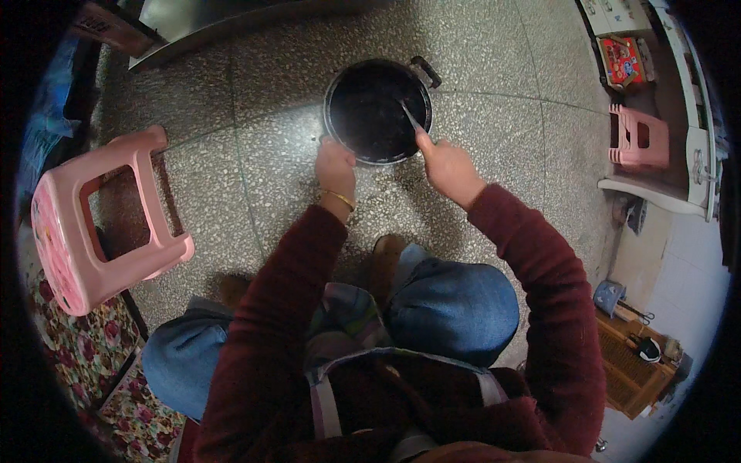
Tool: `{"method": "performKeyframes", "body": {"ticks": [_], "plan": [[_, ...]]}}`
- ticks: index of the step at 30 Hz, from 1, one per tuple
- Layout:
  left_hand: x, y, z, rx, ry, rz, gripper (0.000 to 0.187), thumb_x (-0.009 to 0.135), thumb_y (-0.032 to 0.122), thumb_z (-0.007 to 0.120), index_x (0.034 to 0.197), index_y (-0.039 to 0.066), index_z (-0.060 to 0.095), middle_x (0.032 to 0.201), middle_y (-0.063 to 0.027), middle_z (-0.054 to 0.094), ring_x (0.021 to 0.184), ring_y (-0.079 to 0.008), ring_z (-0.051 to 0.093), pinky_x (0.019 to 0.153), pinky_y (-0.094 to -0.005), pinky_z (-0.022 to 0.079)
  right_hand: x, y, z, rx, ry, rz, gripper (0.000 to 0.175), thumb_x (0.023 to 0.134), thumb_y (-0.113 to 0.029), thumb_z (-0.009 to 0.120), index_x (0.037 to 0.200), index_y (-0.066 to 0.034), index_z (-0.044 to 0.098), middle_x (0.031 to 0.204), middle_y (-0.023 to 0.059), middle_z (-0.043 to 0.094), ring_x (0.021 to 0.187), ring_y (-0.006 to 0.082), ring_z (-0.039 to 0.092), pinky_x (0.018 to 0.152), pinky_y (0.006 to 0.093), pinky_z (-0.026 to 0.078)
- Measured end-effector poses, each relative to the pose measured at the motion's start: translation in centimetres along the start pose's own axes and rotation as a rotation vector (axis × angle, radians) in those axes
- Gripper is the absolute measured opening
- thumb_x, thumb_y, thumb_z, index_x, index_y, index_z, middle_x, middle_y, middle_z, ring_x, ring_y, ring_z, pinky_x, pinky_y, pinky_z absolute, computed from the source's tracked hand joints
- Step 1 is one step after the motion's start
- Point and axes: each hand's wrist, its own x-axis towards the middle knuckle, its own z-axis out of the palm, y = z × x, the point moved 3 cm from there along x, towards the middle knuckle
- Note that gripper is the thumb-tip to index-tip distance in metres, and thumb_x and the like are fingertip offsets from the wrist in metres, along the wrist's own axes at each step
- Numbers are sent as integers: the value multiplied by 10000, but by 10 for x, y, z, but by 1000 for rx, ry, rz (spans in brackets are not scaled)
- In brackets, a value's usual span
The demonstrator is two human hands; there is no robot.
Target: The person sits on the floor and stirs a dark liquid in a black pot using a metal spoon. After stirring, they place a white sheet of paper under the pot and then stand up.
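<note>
A round, dark two-handled pot [370, 110] rests on the speckled floor in front of me, its inside nearly black. One black loop handle [427, 73] sticks out at its far right. At its near left rim my left hand [336, 165] is closed around the other handle, which the fingers mostly hide. My right hand [454, 168] grips a slender, pointed metal utensil [410, 116], its thumb along the top. The utensil's tip reaches over the pot's right inner side. Whether it touches the pot, and what lies inside, is too dark to tell.
A pink plastic stool [145, 214] stands at left, beside floral-patterned fabric [75, 341]. Stacked pink stools [642, 136] and a red box [622, 61] sit under white furniture [697, 156] at right. Scissors [644, 315] lie by a brown wooden surface [628, 364]. A metal-topped unit [197, 23] borders the far left.
</note>
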Motion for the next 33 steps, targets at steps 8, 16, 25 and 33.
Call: {"method": "performKeyframes", "body": {"ticks": [8, 16, 25, 33], "plan": [[-1, 11, -4, -84, -98, -214, 334, 1007, 358, 332, 817, 114, 458, 642, -18, 492, 520, -124, 435, 472, -281, 351, 5, 15, -37, -314, 153, -149, 466, 853, -74, 501, 1301, -182, 440, 791, 148, 555, 569, 314, 624, 477, 413, 508], [-8, 6, 0, -25, -59, -62, 308, 968, 358, 355, 799, 123, 460, 654, -14, 500, 535, -129, 424, 472, -278, 327, 51, 42, -16, -430, 41, -139, 388, 876, -89, 486, 1255, -165, 448, 796, 141, 585, 632, 297, 644, 492, 383, 515], [0, -2, 1, 102, -2, -8, 446, 997, 270, 298, 639, 68, 472, 608, -69, 509, 603, -208, 485, 616, -357, 391, 78, 51, -57, 443, -560, 268, 407, 909, -151, 482, 1286, -63, 358, 753, 158, 565, 522, 218, 543, 452, 355, 429], [4, 20, -4, 173, -107, -56, 437, 1015, 302, 286, 692, 71, 468, 600, -38, 473, 576, -171, 465, 577, -341, 389, 79, 58, -55, 811, -637, 419, 439, 830, -60, 561, 1191, -111, 316, 600, 35, 428, 429, 112, 389, 370, 283, 323]]}}
